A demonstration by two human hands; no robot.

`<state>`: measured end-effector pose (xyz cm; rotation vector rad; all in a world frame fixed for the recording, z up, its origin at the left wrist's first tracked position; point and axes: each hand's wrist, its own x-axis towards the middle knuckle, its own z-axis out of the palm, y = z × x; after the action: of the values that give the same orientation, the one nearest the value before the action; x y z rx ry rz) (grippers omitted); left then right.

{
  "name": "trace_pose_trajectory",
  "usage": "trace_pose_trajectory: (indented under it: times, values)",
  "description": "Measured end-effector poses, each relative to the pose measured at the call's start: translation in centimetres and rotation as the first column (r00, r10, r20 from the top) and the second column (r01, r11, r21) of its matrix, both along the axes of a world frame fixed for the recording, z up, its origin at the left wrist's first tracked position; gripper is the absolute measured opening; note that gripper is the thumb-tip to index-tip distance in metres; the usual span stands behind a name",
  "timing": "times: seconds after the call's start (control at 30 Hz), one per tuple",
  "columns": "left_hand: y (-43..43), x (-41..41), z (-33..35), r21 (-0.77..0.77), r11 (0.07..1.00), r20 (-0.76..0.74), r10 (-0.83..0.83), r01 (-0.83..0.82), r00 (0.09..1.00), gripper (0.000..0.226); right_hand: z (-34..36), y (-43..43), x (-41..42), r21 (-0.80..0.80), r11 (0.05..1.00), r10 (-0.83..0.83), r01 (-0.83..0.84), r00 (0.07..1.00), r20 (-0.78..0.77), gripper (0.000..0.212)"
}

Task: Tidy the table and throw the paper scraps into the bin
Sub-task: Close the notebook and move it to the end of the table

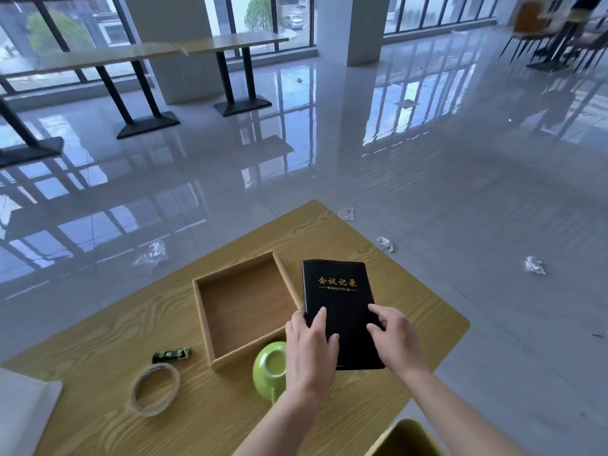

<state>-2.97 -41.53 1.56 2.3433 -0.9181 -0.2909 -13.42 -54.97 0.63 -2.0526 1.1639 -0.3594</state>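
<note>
- Yellow-green bin [406, 437] sits at the frame's bottom edge, just beside the right forearm and below the surface [411, 291].
- Both hands rest on a black notebook [339, 301] marked "MINUTES", which lies flat on the surface just right of an empty wooden tray [200, 311].
- Left hand [311, 347] lies on the near-left corner, fingers [320, 319] spread flat on the cover, thumb hidden at the edge.
- Right hand [393, 334] covers the near-right edge, fingers [375, 309] curled and apart, not yet closed around the book.
- Judged step: squaring or lifting the notebook; gripping both long edges evenly would keep the soft cover from bending.
- An upturned green cup [268, 365] touches the tray's near corner under the left wrist, so a sideways slide risks knocking it.
- Crumpled scraps [534, 265] lie on the floor [427, 159] well apart from the surface; none shows on it, and they remain to be binned.
- A tape roll [154, 393] and a small green packet [171, 354] also await tidying.
</note>
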Motion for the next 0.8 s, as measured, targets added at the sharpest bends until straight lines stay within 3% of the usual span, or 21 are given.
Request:
trace_pose_trajectory:
  times: [0.2,0.5,0.63,0.73,0.8]
  values:
    - [-7.0,-1.2,-4.5,0.087,0.995,-0.178,0.069,-0.055,0.982,0.056,-3.1,-8.0,0.1,0.05,0.996,0.08,-0.074,0.988,-0.13,0.042]
    - [-10.6,-1.4,-9.1,0.141,0.989,-0.198,0.064,-0.036,0.978,0.062,-6.9,-12.7,1.9,0.014,0.99,0.141,-0.141,0.972,-0.188,0.044]
    - [-8.6,-1.4,-10.0,0.153,0.987,-0.027,-0.039,0.043,0.999,0.06,-7.3,-12.8,1.7,-0.153,0.97,0.148,-0.191,0.956,-0.255,0.049]
    - [-6.5,-1.0,-10.9,0.22,0.974,0.128,-0.077,0.047,0.989,0.059,-7.8,-10.8,1.7,-0.382,0.844,0.271,-0.377,0.913,-0.304,0.058]
    - [-5.5,-0.7,-11.7,0.303,0.948,0.17,-0.154,0.097,0.973,0.061,-8.8,-8.8,2.0,-0.418,0.762,0.352,-0.494,0.858,-0.374,0.061]
